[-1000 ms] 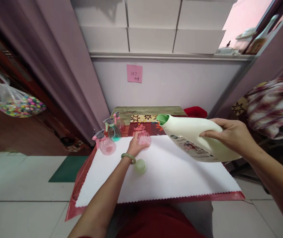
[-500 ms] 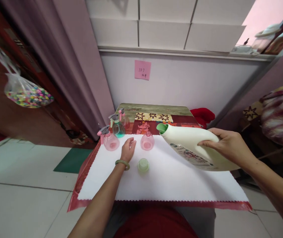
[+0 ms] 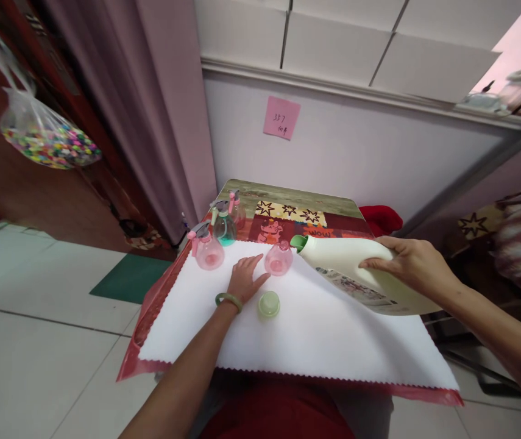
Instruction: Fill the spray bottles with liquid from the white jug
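pink bottle (image 3: 278,261), cream jug (image 3: 334,253), green cap (image 3: 269,304)

Across the right edge of the table (image 3: 297,191), the cream jug (image 3: 347,259) looked like smooth, opaque plastic, while the pink bottle (image 3: 278,263) nearer the far edge and the spray bottles (image 3: 209,255) toward the far left corner looked like glossy, see-through plastic. The white sheet (image 3: 315,335) looked matt and smooth, like cloth, above shiny red plastic film (image 3: 132,367) at the near left corner.

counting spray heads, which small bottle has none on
The round, translucent pink plastic bottle nearest the left hand: its neck is bare, while the other three wear spray heads.
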`<state>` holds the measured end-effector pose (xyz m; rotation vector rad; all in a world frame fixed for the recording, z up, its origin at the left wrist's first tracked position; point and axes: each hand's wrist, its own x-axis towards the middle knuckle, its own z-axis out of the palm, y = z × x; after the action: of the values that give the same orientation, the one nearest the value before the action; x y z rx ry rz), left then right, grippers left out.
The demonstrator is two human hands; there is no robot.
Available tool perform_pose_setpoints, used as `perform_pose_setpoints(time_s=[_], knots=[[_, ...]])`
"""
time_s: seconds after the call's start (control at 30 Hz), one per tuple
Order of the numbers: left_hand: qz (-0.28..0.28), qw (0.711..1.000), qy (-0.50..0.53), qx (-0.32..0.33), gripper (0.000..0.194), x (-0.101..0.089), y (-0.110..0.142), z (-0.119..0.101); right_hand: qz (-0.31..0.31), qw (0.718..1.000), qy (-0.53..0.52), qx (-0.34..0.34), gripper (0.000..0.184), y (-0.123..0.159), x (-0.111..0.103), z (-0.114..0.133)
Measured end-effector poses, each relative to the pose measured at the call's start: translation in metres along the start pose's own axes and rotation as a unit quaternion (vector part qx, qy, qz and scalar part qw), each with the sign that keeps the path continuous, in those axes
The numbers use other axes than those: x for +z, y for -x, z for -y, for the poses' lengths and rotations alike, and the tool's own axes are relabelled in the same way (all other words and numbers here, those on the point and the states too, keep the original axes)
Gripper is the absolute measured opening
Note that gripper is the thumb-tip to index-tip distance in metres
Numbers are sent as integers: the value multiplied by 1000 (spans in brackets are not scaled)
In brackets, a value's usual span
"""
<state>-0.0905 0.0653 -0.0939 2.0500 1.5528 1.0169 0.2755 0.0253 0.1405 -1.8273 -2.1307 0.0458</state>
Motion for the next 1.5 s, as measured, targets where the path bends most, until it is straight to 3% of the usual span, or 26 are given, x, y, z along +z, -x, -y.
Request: perform_pose_setpoints(time_s=[0.1,0.37,0.8,1.5], knots=[[19,999,-34,15,61,2,1,-1,29,999,32,32,45,-5,-1,6],[30,994,-103,29,59,6,1,1,43,996,67,35,40,-18,1,14],[36,988,-146,41,56,7,2,1,102,988,87,74,37,-28,-9,32],[40,988,-146,41,56,6,2,-1,87,988,115,47,41,-36,-18,41]])
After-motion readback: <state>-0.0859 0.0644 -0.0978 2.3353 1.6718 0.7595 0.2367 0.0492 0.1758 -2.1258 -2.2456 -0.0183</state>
